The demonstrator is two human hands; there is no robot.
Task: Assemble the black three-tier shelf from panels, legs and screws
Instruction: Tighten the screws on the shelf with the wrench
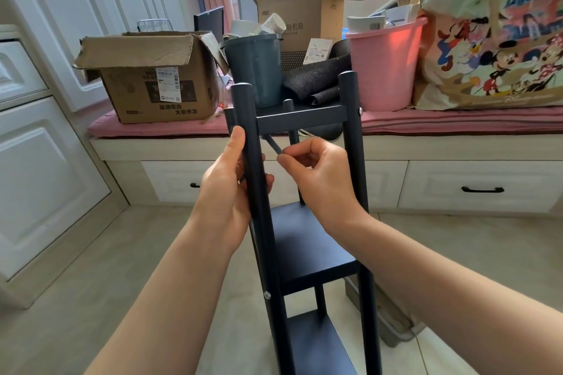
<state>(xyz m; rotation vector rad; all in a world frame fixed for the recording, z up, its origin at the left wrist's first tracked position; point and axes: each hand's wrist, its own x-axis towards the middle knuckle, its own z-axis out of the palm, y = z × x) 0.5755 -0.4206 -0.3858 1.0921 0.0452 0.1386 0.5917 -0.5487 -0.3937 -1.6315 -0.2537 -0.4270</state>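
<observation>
— While the right hand [316,170] pinches the small dark key [275,148] between thumb and curled fingers, where does its tip go?

— It points up to the left, under the top panel [300,116], toward the near-left leg [254,161]. I cannot see a screw head at that corner. I think a screw is being tightened from the inside, but the joint itself is hidden behind the leg.

— And the other grip?

— The left hand [231,183] is wrapped around this same leg, thumb up along it, fingers behind. It steadies the black shelf [304,246], which stands upright on the floor [122,268] in front of the window seat [457,122], with all three panels already between the legs.

— What can go wrong from here?

— The pinch on the key is light, so it may slip out of the screw and scratch the paint, or the key may fall down between the panels. If the key sits crooked, the screw head can be damaged. The shelf is also tall and narrow; I judge that a hard turn can twist or tip it if the left hand loosens

— Other screws?

— One shows on the right leg near the top [360,110], one low on the left leg [267,294]; both seem seated
</observation>
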